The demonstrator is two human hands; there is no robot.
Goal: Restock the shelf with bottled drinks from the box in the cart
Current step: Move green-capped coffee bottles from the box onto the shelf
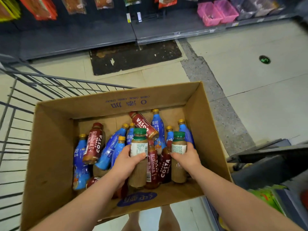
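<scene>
bottles: you have two green-capped milk-coffee bottles, left bottle and right bottle, both inside the cardboard box, near its middle and right.
arms: both of your forearms are bare and reach forward and down over the near wall of the box, roughly parallel.
left hand: curled round the left bottle at its pale label, thumb lying across the front.
right hand: wrapped round the right bottle at the label band, fingers curled tight.
axis: both bottles point cap-end away from you, base toward the near wall, and their long axes run near-to-far side by side. Can't tell if the bases rest on the box floor.
other stock: red Costa bottles and blue bottles with gold caps lie jumbled around and between the two you hold.
cart: wire basket, carries the box.
shelf: dark bottom shelf beyond the cart, pink baskets on it at the right.
</scene>
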